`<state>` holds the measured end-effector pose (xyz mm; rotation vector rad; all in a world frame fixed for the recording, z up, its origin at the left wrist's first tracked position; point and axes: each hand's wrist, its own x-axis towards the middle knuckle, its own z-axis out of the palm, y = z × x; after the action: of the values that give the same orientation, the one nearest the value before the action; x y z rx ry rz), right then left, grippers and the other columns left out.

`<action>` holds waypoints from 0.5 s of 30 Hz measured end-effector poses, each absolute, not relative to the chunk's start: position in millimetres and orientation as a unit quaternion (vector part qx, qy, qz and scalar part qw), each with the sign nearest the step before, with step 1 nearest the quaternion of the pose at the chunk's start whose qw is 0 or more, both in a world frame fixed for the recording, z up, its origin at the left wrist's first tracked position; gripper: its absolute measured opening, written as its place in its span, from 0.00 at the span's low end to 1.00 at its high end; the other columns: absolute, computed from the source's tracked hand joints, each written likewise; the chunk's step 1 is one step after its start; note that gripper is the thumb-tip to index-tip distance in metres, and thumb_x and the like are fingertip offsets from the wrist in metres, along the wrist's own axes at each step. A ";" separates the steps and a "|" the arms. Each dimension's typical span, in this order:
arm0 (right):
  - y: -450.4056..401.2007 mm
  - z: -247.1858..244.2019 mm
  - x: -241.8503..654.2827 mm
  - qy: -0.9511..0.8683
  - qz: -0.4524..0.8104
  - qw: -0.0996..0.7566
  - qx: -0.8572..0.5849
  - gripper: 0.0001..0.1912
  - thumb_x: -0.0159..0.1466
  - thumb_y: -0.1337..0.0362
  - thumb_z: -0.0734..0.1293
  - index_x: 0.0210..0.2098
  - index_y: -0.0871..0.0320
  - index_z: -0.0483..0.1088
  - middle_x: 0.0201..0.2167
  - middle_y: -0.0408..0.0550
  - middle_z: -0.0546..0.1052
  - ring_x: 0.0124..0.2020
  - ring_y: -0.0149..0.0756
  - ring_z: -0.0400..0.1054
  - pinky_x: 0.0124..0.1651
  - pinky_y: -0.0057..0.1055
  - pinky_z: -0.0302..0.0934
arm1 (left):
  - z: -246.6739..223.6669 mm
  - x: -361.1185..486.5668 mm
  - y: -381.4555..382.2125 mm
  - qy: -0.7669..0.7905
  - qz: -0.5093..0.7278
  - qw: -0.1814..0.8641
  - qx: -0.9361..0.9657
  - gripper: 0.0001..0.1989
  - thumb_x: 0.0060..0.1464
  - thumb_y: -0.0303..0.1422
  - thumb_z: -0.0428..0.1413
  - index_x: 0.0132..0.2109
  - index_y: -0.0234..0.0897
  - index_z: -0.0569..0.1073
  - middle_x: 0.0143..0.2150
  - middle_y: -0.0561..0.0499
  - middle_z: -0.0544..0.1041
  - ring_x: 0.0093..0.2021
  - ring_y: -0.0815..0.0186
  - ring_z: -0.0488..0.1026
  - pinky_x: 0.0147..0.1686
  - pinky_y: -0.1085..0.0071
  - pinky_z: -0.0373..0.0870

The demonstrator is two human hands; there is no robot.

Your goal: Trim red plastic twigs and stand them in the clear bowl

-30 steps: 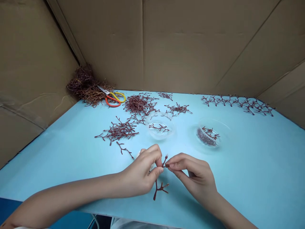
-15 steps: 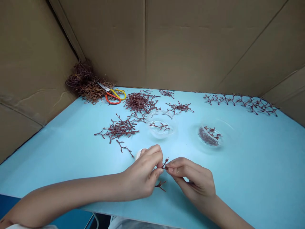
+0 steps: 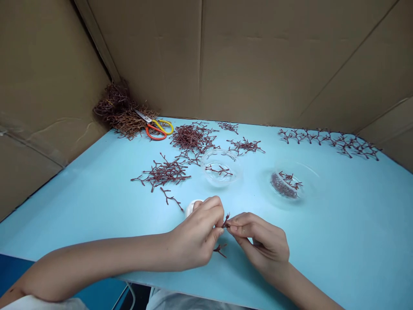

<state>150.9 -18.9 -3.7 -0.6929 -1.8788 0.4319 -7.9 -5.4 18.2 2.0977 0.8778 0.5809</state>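
Between my two hands, low in the middle of the view, is a small brown twig piece [image 3: 227,218] with its tip pointing up. My left hand [image 3: 201,234] pinches it from the left with thumb and fingers. From the right, my right hand [image 3: 263,241] pinches its other side, fingertips almost meeting the left ones. The left fingers hide part of the twig. Just below the pinch, a short brown twig [image 3: 221,249] lies on the table, partly behind my left hand. A white round object [image 3: 191,208] shows behind the left knuckles, mostly covered.
Piles of brown twigs [image 3: 166,173] lie left of a clear bowl [image 3: 221,183] holding a few. Another clear dish [image 3: 285,187] stands to the right. Scissors [image 3: 158,129] rest by a dried bundle [image 3: 119,112] at the back left. Twigs [image 3: 332,141] line the back right. Cardboard walls surround the table.
The whole view has shifted slightly, so things sit a little further right. Both hands keep their pinch on the twig, with hardly any movement between them.
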 end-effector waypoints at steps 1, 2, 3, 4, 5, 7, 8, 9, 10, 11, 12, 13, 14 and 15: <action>-18.9 -3.8 150.8 -0.782 0.186 0.521 -0.287 0.11 0.52 0.82 0.61 0.27 0.60 0.65 0.23 0.47 0.71 0.26 0.29 0.68 0.27 0.23 0.65 | 18.6 -8.0 -5.7 0.345 0.228 0.386 0.825 0.07 0.50 0.23 0.41 0.26 0.36 0.51 0.30 0.53 0.57 0.30 0.67 0.55 0.32 0.69 0.51; -19.1 -4.0 150.7 -0.781 0.191 0.522 -0.285 0.11 0.51 0.82 0.61 0.27 0.60 0.65 0.23 0.47 0.71 0.26 0.29 0.68 0.27 0.24 0.65 | 19.0 -8.2 -5.9 0.344 0.227 0.385 0.826 0.07 0.50 0.23 0.41 0.26 0.36 0.52 0.30 0.53 0.57 0.31 0.67 0.56 0.32 0.69 0.51; -19.3 -4.1 150.5 -0.781 0.197 0.522 -0.282 0.12 0.51 0.82 0.61 0.27 0.60 0.65 0.23 0.47 0.71 0.25 0.29 0.68 0.26 0.24 0.65 | 19.5 -8.4 -6.0 0.343 0.225 0.385 0.827 0.07 0.50 0.23 0.41 0.26 0.36 0.52 0.30 0.53 0.57 0.31 0.67 0.56 0.32 0.69 0.51; -19.5 -4.3 150.4 -0.781 0.202 0.522 -0.278 0.12 0.51 0.82 0.61 0.27 0.59 0.65 0.23 0.47 0.71 0.25 0.29 0.68 0.26 0.24 0.65 | 19.9 -8.6 -6.0 0.342 0.223 0.385 0.828 0.07 0.49 0.22 0.41 0.26 0.36 0.52 0.30 0.53 0.57 0.31 0.68 0.56 0.32 0.69 0.51; -19.7 -4.4 150.3 -0.781 0.205 0.522 -0.276 0.12 0.51 0.82 0.61 0.28 0.59 0.66 0.23 0.47 0.71 0.25 0.29 0.68 0.26 0.25 0.65 | 20.3 -8.8 -6.1 0.342 0.221 0.384 0.829 0.07 0.49 0.22 0.41 0.27 0.36 0.52 0.30 0.53 0.57 0.31 0.68 0.56 0.32 0.69 0.51; -19.8 -4.3 150.1 -0.780 0.210 0.522 -0.273 0.12 0.51 0.81 0.61 0.28 0.59 0.66 0.23 0.47 0.72 0.25 0.30 0.68 0.26 0.26 0.65 | 20.9 -9.1 -6.3 0.340 0.217 0.379 0.833 0.07 0.49 0.22 0.42 0.27 0.36 0.52 0.30 0.53 0.57 0.31 0.68 0.56 0.32 0.69 0.51; -19.7 -4.0 150.0 -0.779 0.211 0.523 -0.275 0.12 0.51 0.81 0.61 0.28 0.59 0.66 0.23 0.47 0.72 0.25 0.30 0.68 0.26 0.26 0.65 | 21.0 -9.3 -6.4 0.339 0.216 0.375 0.835 0.07 0.48 0.21 0.42 0.27 0.36 0.52 0.30 0.53 0.57 0.31 0.67 0.56 0.32 0.69 0.51; -19.7 -3.6 149.9 -0.778 0.211 0.523 -0.277 0.12 0.51 0.81 0.61 0.28 0.58 0.66 0.23 0.47 0.72 0.25 0.30 0.68 0.26 0.26 0.65 | 21.0 -9.4 -6.6 0.338 0.214 0.372 0.838 0.08 0.48 0.21 0.42 0.27 0.36 0.52 0.30 0.53 0.57 0.31 0.67 0.56 0.32 0.69 0.51; -19.6 -3.0 149.8 -0.777 0.211 0.523 -0.279 0.12 0.51 0.82 0.61 0.28 0.58 0.66 0.23 0.47 0.72 0.24 0.30 0.68 0.26 0.26 0.65 | 21.0 -9.5 -6.8 0.336 0.213 0.368 0.840 0.08 0.48 0.20 0.41 0.27 0.36 0.52 0.30 0.53 0.57 0.31 0.67 0.56 0.32 0.69 0.51; -19.6 -2.4 149.7 -0.777 0.211 0.523 -0.280 0.12 0.51 0.82 0.61 0.28 0.58 0.66 0.23 0.47 0.72 0.24 0.30 0.68 0.26 0.25 0.65 | 20.9 -9.5 -7.0 0.335 0.212 0.364 0.843 0.08 0.47 0.20 0.41 0.27 0.36 0.52 0.30 0.52 0.57 0.31 0.67 0.56 0.32 0.69 0.51; -19.7 -1.9 149.6 -0.776 0.212 0.523 -0.280 0.12 0.51 0.82 0.61 0.27 0.58 0.66 0.23 0.47 0.72 0.24 0.30 0.68 0.26 0.25 0.65 | 20.8 -9.5 -7.3 0.334 0.212 0.360 0.845 0.08 0.47 0.19 0.41 0.27 0.36 0.51 0.31 0.52 0.57 0.32 0.67 0.56 0.32 0.69 0.51; -19.7 -1.5 149.5 -0.776 0.215 0.523 -0.280 0.12 0.51 0.81 0.61 0.27 0.58 0.66 0.23 0.47 0.72 0.24 0.29 0.68 0.26 0.25 0.65 | 20.7 -9.5 -7.5 0.333 0.213 0.356 0.847 0.08 0.47 0.19 0.41 0.27 0.36 0.51 0.31 0.52 0.57 0.32 0.67 0.56 0.32 0.69 0.51; -19.8 -1.3 149.3 -0.775 0.218 0.523 -0.280 0.12 0.51 0.81 0.61 0.27 0.58 0.66 0.22 0.47 0.71 0.24 0.29 0.68 0.26 0.24 0.65 | 20.6 -9.4 -7.7 0.331 0.214 0.351 0.850 0.09 0.46 0.18 0.41 0.27 0.36 0.51 0.31 0.52 0.57 0.32 0.67 0.56 0.32 0.69 0.51; -19.9 -1.3 149.1 -0.774 0.222 0.522 -0.280 0.12 0.51 0.81 0.61 0.27 0.58 0.66 0.22 0.46 0.71 0.24 0.29 0.68 0.25 0.24 0.64 | 20.4 -9.2 -7.8 0.329 0.214 0.345 0.853 0.09 0.46 0.18 0.41 0.27 0.36 0.51 0.31 0.52 0.57 0.32 0.67 0.56 0.32 0.69 0.51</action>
<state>149.1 -19.9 -1.3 -0.6715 -1.8539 0.5314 -9.2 -7.8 20.4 2.2142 0.8533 0.5546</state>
